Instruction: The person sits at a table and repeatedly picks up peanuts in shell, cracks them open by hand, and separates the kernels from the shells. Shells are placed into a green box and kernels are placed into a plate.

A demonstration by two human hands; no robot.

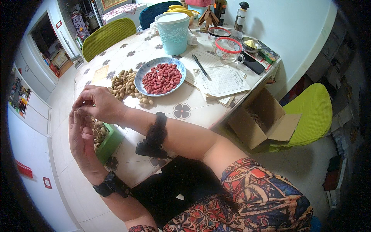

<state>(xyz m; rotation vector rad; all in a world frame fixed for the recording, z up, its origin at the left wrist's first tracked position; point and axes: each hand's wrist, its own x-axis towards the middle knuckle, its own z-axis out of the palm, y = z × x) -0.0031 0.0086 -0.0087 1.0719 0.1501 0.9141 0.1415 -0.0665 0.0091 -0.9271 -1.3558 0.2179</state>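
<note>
My right hand (100,104) and my left hand (82,137) meet at the fingertips, over the table's left edge. Whatever may be between the fingers is hidden by the hands. Below them is a green tray (111,143) holding peanut shells (100,134), partly covered by my left hand. Beyond my right hand lies a heap of unshelled peanuts (123,84) on the patterned tablecloth. Against that heap sits a blue-and-white plate (182,82) filled with red-skinned peanut kernels (161,79). Each wrist wears a black strap.
A lidded turquoise container (173,36) stands behind the plate. Right of it are open notebooks (223,81) with a pen (200,65), a red-rimmed glass cup (228,49) and a black phone (252,62). An open cardboard box (261,116) rests on a green chair (311,116).
</note>
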